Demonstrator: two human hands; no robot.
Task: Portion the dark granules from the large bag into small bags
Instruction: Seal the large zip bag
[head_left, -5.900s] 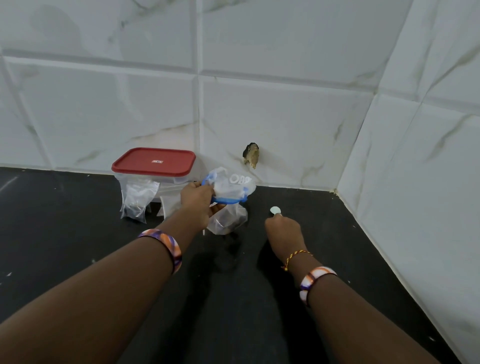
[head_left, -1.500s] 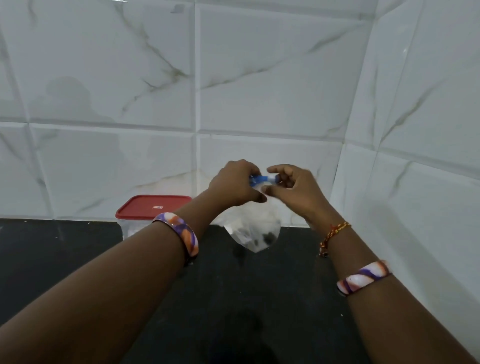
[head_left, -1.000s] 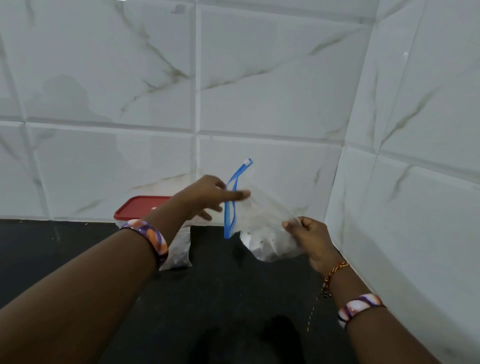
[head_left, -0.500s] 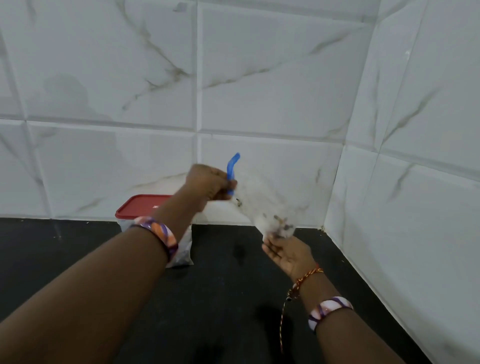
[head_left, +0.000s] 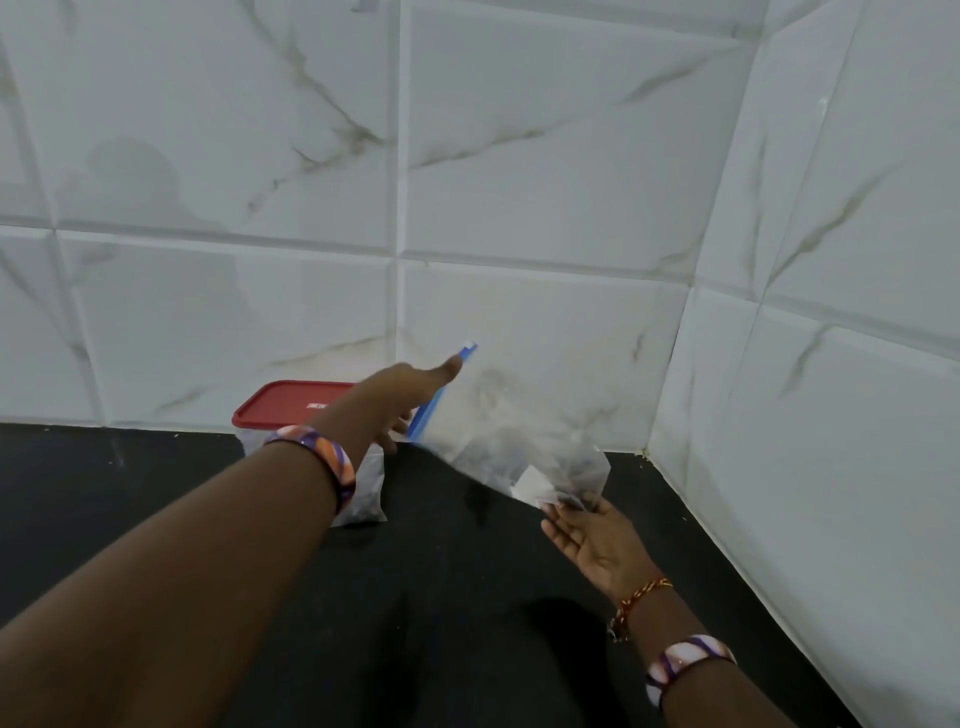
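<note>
While the large clear zip bag (head_left: 498, 431) hangs in the air over a black countertop (head_left: 156, 499), the person's left hand (head_left: 410, 395) holds its blue zip edge (head_left: 441, 389) at about eleven o'clock from the bag's middle; whether the fingers curl round that edge cannot be told, as the back of the hand hides them. From there the bag's long axis slopes down toward five o'clock, where its lower corner, holding a few dark granules (head_left: 566, 467) that are blurred, touches the fingertips of the right hand (head_left: 597, 540). That hand lies palm up with fingers straight, closed on nothing, and is the nearer one to the granules. A small clear bag (head_left: 363, 483) stands on the counter at about eight o'clock from the big bag, just in front of a clear container with a red lid (head_left: 296, 405). A small white mark shows on the lid, too small to read; no other writing is visible. Judging by the slope, the granules sit away from the opening, so pouring would call for tipping the bag the other way.
</note>
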